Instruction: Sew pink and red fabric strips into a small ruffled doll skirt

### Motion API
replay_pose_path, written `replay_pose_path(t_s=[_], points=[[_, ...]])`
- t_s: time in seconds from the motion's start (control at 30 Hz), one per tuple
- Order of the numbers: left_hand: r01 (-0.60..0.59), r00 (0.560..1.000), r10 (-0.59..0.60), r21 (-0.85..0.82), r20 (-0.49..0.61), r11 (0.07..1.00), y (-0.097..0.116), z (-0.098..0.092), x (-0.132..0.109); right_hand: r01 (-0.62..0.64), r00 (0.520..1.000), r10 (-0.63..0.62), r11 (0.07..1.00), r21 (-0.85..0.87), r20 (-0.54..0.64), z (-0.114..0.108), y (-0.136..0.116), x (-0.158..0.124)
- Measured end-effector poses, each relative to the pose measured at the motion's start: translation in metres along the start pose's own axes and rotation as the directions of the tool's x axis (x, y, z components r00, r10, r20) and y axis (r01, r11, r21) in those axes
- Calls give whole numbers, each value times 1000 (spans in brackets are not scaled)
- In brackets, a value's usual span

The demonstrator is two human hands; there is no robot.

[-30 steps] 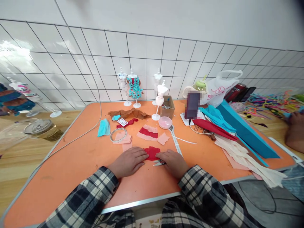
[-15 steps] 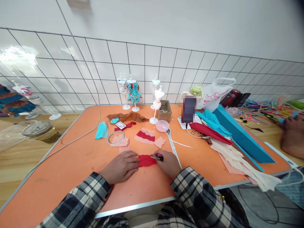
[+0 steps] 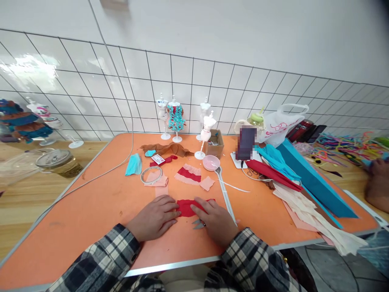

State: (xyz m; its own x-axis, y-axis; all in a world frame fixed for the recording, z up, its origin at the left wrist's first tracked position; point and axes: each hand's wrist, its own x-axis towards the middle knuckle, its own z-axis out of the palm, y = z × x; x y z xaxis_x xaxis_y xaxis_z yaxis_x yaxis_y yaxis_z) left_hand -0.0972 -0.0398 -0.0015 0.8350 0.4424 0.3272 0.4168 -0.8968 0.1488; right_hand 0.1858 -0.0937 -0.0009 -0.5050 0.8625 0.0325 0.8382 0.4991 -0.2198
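Observation:
A small red piece of cloth point(image 3: 186, 206) lies flat on the orange table point(image 3: 100, 207). My left hand point(image 3: 154, 217) rests on its left end, fingers stretched out flat. My right hand point(image 3: 214, 221) lies over its right part, fingers pressing down on the cloth. Small silver scissors point(image 3: 198, 223) poke out from under the right hand; whether the hand grips them is hidden. Both sleeves are dark plaid.
Behind the cloth lie pink and red fabric scraps point(image 3: 190, 175), a tape ring point(image 3: 150, 175), a pink dish point(image 3: 211, 162), a cardboard box point(image 3: 214, 143) and small white mannequins point(image 3: 206, 130). Teal, red and cream fabric point(image 3: 291, 178) is piled right. Another person's hand point(image 3: 377, 184) is at the far right.
The right hand, which held the scissors at the cloth's right end half a second ago, now lies flat over the cloth with the scissors beneath it. The left hand barely moved.

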Motion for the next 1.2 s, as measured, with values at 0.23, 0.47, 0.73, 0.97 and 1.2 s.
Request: replay_pose_path(t_s=[0.23,0.47,0.73,0.97,1.2], points=[[63,998,-64,-17,-12,998,2,-6,-9,-176,980,166,980,95,108,3,17,-21],[62,997,-62,-1,-55,998,2,-5,-6,-288,957,275,937,197,89,-7,26,-29],[-9,997,12,35,-70,999,14,-2,0,-324,944,330,933,156,-16,-45,25,32],[-31,999,30,28,43,999,17,7,-4,28,992,-40,994,101,117,-30,-2,74],[49,996,-51,31,71,998,10,4,-6,-48,998,54,983,177,-33,-36,28,89]])
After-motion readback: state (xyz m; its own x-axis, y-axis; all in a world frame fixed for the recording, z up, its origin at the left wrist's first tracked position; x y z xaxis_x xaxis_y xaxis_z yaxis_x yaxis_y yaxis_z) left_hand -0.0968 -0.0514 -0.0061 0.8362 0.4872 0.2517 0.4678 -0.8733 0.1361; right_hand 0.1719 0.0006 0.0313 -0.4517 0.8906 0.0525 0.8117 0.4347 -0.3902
